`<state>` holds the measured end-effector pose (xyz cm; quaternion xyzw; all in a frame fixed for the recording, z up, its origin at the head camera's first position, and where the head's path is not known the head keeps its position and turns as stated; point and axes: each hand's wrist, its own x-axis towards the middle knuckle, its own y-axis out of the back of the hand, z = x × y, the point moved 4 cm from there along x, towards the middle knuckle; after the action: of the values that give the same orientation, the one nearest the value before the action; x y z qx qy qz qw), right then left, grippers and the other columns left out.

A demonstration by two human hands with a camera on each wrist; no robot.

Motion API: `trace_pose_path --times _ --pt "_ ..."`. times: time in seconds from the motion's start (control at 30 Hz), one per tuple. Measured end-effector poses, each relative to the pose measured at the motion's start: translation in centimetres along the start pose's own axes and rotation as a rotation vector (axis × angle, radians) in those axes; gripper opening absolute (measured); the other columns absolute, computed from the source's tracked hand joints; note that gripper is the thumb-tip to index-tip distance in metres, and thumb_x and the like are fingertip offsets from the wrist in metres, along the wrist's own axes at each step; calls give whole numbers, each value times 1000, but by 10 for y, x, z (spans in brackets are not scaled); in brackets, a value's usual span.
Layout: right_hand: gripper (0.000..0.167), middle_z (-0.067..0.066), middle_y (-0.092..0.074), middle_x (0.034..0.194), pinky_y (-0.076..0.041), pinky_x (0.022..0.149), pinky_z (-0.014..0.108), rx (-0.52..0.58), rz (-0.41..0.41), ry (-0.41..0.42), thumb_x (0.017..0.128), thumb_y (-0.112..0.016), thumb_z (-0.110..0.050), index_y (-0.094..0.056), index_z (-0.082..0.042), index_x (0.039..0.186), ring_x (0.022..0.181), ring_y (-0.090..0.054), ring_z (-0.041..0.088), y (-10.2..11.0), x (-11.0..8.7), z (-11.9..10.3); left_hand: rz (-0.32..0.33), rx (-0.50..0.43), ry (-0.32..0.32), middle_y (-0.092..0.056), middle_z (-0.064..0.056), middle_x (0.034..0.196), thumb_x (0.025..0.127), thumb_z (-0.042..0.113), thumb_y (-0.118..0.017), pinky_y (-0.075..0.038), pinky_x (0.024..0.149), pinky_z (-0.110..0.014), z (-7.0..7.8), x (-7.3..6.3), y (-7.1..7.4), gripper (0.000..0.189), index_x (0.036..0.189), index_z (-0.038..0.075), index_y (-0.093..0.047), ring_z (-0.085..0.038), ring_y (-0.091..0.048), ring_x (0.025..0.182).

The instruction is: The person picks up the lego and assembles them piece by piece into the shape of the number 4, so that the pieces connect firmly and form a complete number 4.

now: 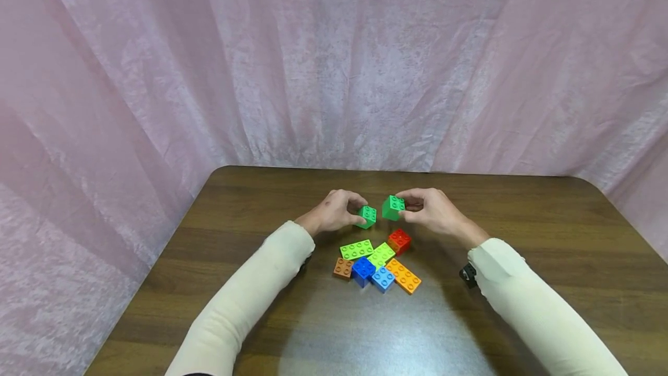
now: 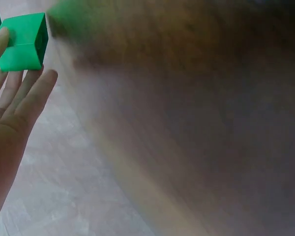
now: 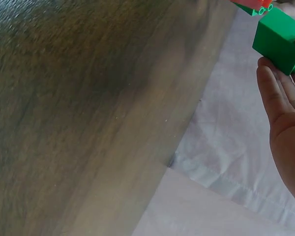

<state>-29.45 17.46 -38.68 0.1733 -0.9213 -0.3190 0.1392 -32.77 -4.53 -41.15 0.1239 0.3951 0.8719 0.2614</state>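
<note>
Above the far half of the table, my left hand (image 1: 337, 211) pinches a green toy brick (image 1: 368, 217) between thumb and fingers. A second green brick (image 1: 392, 208) is gripped by the fingertips of my right hand (image 1: 434, 211), a small gap away to the right. Both bricks show studs on one face. The left wrist view has the left hand's green brick (image 2: 23, 43) at its upper left edge. At the upper right of the right wrist view, the right hand's green brick (image 3: 279, 40) is partly covered by the thumb.
Nearer the body lies a cluster of bricks: red (image 1: 399, 241), lime green (image 1: 356, 249), another lime (image 1: 381, 255), brown (image 1: 342, 268), dark blue (image 1: 363, 271), light blue (image 1: 383, 279) and orange (image 1: 404, 275). A pink curtain (image 1: 355, 74) hangs behind the wooden table (image 1: 235, 202).
</note>
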Motion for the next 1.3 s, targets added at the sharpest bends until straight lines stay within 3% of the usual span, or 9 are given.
trace_pose_path --times 0.47,0.77,1.3 --pt "42 22 -71 110 -58 83 36 9 -30 -9 89 -73 -4 -62 10 126 101 -69 33 -3 4 4 16 -47 50 -68 -6 112 84 15 -83 -51 93 -32 -3 4 -4 40 121 5 -69 -20 -62 105" --pt "39 21 -71 108 -58 83 32 70 -36 -1 88 -73 -3 -62 10 124 101 -69 33 -7 5 7 -11 -73 55 -72 -6 108 84 15 -83 -53 90 -29 0 6 -9 37 117 3 -72 -19 -66 102" --pt "42 25 -68 116 -57 85 34 72 -85 3 91 -72 -5 -60 11 127 104 -68 35 -10 6 9 -23 -92 83 -74 -2 103 82 16 -84 -54 86 -27 6 8 -12 34 113 6 -75 -14 -67 96"
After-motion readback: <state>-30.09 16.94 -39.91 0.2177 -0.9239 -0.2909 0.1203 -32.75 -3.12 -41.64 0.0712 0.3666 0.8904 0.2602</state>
